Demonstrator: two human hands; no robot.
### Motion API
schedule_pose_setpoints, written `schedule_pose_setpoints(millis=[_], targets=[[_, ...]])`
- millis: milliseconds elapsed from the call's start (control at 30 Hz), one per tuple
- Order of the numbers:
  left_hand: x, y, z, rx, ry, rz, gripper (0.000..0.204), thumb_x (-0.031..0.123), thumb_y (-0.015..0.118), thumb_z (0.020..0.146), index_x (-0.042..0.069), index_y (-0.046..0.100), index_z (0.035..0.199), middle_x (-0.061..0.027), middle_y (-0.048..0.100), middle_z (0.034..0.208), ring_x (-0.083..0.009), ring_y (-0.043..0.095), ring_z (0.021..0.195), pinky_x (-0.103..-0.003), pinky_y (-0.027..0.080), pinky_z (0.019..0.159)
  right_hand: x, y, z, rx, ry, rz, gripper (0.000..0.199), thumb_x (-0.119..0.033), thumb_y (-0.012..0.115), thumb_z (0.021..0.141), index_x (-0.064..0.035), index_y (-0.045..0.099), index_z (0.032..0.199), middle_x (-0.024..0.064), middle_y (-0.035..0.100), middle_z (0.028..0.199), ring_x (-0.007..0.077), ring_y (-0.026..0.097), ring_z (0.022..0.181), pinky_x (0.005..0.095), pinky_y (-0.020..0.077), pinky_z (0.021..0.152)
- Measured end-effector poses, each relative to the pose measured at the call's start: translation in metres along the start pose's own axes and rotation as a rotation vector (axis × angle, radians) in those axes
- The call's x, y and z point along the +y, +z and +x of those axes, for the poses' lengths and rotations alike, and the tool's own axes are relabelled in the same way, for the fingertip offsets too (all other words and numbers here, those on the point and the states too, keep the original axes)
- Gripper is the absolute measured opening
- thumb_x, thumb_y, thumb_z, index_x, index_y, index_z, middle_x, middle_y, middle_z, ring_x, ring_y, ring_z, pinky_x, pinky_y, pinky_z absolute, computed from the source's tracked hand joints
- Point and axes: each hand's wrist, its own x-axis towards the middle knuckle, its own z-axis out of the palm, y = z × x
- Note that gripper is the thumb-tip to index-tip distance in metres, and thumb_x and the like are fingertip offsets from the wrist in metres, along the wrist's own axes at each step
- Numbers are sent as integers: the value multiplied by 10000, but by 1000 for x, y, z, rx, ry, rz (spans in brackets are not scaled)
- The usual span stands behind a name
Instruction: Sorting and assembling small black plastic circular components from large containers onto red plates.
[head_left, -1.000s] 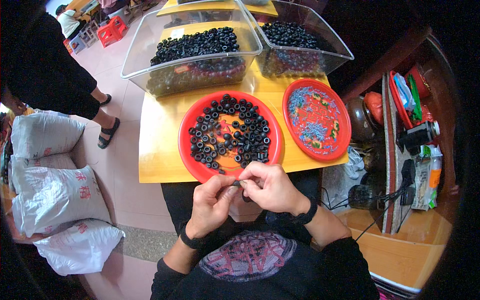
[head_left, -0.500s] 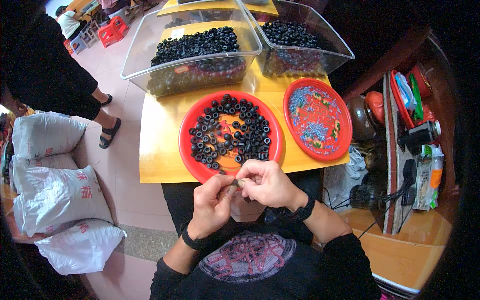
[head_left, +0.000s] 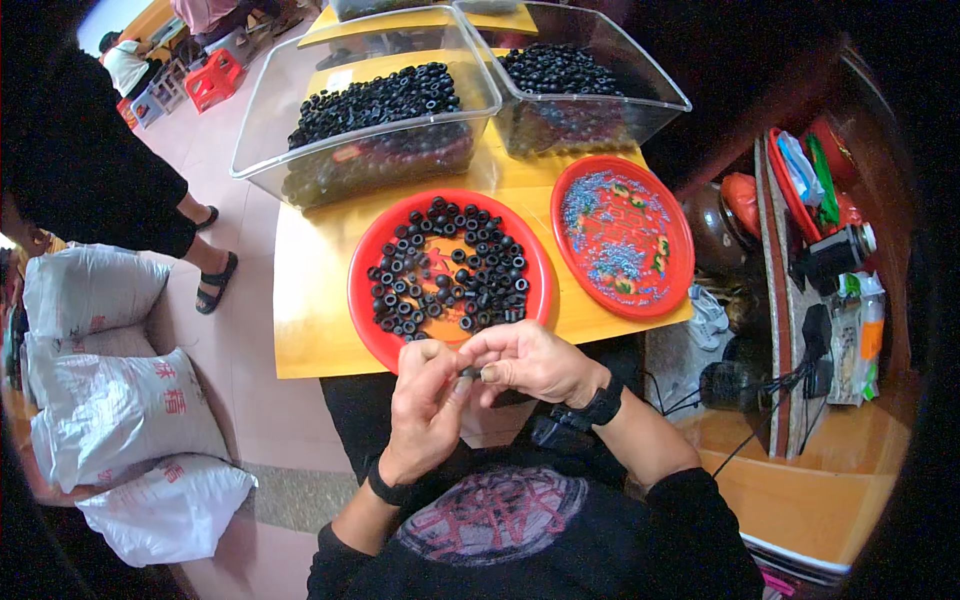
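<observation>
My left hand [head_left: 425, 405] and my right hand [head_left: 530, 360] meet fingertip to fingertip just below the near rim of a red plate [head_left: 362, 300]. Between the fingertips they pinch a small black ring [head_left: 467, 373]. The plate holds several loose black rings [head_left: 450, 265] like it. To its right lies a second red plate [head_left: 668, 215] scattered with tiny bluish-grey pieces. Both plates rest on a yellow table [head_left: 310, 310]. Each wrist wears a black band.
Two clear plastic bins of black rings stand at the back of the table, one on the left [head_left: 370, 120] and one on the right [head_left: 585, 85]. White sacks [head_left: 110, 400] lie on the floor at left. A person in black [head_left: 90, 160] stands there. Cluttered wooden shelves [head_left: 820, 250] are at right.
Both hands stay together at the plate's near rim. The fingers have shifted slightly around the small ring.
</observation>
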Motion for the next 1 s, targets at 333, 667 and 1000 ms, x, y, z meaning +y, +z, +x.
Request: schedule_pose_setpoints(millis=[333, 667, 1000], targets=[[2, 5, 0, -48, 78, -211, 269, -49, 566, 766, 19, 610, 1022, -124, 499, 1008, -206, 509, 939, -272, 402, 819, -7, 7, -13, -98, -24, 15, 349, -111, 565, 853, 24, 516, 1171, 80, 576, 1080, 156, 566, 976, 297, 484, 856], [8, 15, 7, -159, 49, -180, 303, 55, 547, 817, -40, 532, 1104, -163, 542, 1078, -232, 523, 990, -311, 399, 859, -6, 23, -17, 10, -142, -196, 171, -6, 492, 852, 29, 614, 967, 13, 611, 835, 89, 552, 798, 251, 461, 697], [60, -34, 5, 311, 230, -432, 339, -39, 504, 714, -67, 493, 1052, -173, 528, 948, -247, 540, 850, -360, 453, 777, -107, -34, -15, 401, -245, -600, 178, -53, 525, 843, -12, 619, 989, 20, 607, 721, 74, 553, 595, 228, 473, 560]])
